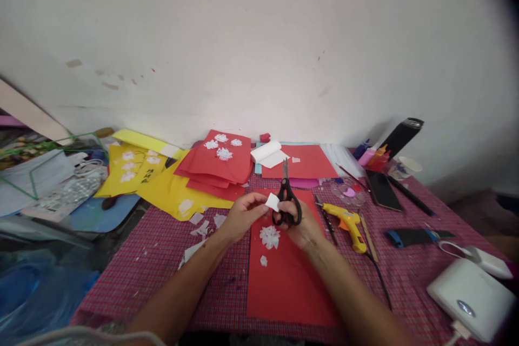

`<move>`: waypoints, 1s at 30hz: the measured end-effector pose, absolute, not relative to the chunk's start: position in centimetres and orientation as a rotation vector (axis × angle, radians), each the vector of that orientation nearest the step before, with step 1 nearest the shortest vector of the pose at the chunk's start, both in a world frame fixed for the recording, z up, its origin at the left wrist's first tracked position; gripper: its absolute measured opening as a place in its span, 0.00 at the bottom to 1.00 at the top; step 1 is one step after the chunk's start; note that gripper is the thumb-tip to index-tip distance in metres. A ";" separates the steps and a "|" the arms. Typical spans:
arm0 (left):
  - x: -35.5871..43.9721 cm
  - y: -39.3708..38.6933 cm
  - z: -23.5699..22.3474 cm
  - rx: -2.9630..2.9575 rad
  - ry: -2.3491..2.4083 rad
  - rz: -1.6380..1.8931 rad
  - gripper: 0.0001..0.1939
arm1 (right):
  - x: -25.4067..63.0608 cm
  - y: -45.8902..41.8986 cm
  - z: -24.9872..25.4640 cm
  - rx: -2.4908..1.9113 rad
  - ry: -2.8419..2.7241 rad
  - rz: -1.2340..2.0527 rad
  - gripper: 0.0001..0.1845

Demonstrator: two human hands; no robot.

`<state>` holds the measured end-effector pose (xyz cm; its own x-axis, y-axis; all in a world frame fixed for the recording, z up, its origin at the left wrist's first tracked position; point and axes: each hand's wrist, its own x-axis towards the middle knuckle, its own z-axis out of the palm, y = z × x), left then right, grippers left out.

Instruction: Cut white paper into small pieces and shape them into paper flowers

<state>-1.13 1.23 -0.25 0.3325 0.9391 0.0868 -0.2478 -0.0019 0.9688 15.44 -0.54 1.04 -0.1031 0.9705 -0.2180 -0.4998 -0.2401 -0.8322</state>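
Observation:
Between the fingertips of my left hand [246,213] is a small piece of white paper [273,201]. My right hand [299,225] has black-handled scissors [287,194] in its grip, blades pointing up and away, and its fingertips also meet the paper's right edge. Both hands are above a sheet of red paper [290,286]. On that sheet lie a white paper flower [270,237] and, nearer me, a small white paper piece [263,261]. White paper scraps [200,228] are scattered left of my left hand.
Red sheets with white flowers [221,159] and yellow paper [172,192] lie at the back left. Behind my hands is a white paper roll [266,151]. A yellow glue gun [347,223], a phone [383,190] and a white power bank [470,297] are on the right.

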 end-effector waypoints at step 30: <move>-1.3 1.4 -0.2 0.753 0.661 0.950 0.09 | 15.1 -0.6 0.5 -1.027 -0.975 1.269 0.21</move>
